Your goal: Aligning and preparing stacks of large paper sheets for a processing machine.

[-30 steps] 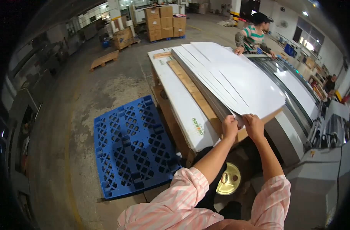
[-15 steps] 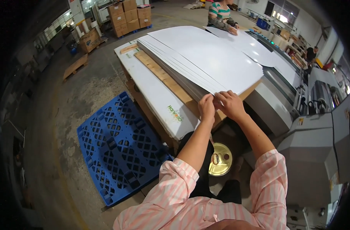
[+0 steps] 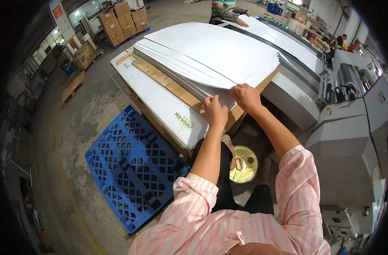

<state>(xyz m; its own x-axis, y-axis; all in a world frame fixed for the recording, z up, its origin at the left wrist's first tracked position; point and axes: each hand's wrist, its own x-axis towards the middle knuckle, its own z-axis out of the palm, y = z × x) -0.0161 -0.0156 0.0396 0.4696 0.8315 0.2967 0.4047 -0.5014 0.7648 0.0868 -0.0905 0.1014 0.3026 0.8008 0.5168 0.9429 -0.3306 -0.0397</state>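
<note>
I have the stack of white sheets before me, laid over the right part of a white-topped platform and reaching almost to its far edge. At the stack's near corner, the right hand pinches the upper sheets, which bow upward and fan apart along their left side. The left hand is just beside it, fingers bent against the stack's near-left edge; I can't tell whether they pinch any paper.

A wooden strip runs beside the stack, leaving the platform's left edge bare, with a green and orange print toward its near corner. Off that left edge, a blue plastic pallet lies on the worn concrete floor. Below the near edge I see a round gold lid by the feet.

To the right stands a grey machine, a white sheet along its top; a co-worker's hand rests at that sheet's far end. Farther back, brown cartons are piled up, and a small wooden pallet sits nearer.
</note>
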